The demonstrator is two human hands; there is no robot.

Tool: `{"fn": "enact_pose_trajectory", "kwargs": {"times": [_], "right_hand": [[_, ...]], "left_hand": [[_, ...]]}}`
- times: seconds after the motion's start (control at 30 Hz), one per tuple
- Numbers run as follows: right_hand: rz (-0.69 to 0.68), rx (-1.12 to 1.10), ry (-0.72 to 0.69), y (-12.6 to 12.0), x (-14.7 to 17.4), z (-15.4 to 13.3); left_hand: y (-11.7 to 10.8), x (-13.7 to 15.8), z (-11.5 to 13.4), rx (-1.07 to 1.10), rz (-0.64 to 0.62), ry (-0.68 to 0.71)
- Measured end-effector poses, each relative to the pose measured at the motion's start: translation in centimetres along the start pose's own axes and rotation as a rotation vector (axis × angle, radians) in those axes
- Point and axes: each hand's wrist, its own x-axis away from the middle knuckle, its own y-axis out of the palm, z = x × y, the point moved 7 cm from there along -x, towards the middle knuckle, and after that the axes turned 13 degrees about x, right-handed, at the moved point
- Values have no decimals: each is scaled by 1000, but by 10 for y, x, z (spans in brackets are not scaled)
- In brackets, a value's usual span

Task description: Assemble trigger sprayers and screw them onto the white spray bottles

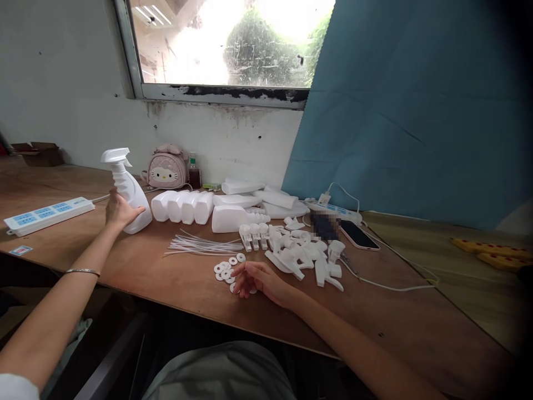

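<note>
My left hand is wrapped round the body of a white spray bottle with a trigger head on top, tilted a little at the left of the table. Low over a loose pile of white ring washers is my right hand, its fingers loosely bent and slightly apart. Some washers lie partly hidden under its fingers, and no held thing shows in it. Thin white tubes lie in a bundle behind the washers. To the right are several white trigger spray heads, some lined up, others heaped.
White bottles lie behind the tubes, more of them piled to the right. A power strip is at far left. A pink bag and a dark-filled bottle stand by the wall. A phone and cable lie right.
</note>
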Motion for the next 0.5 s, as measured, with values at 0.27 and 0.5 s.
{"fn": "enact_pose_trajectory", "kwargs": {"times": [0.27,0.5], "right_hand": [[-6,0,-19,0,1,-4],[-16,-9,-23,2,1,-5]], "left_hand": [[27,0,2,-38,-57,-75],[36,10,3,-138,-96,-108]]}}
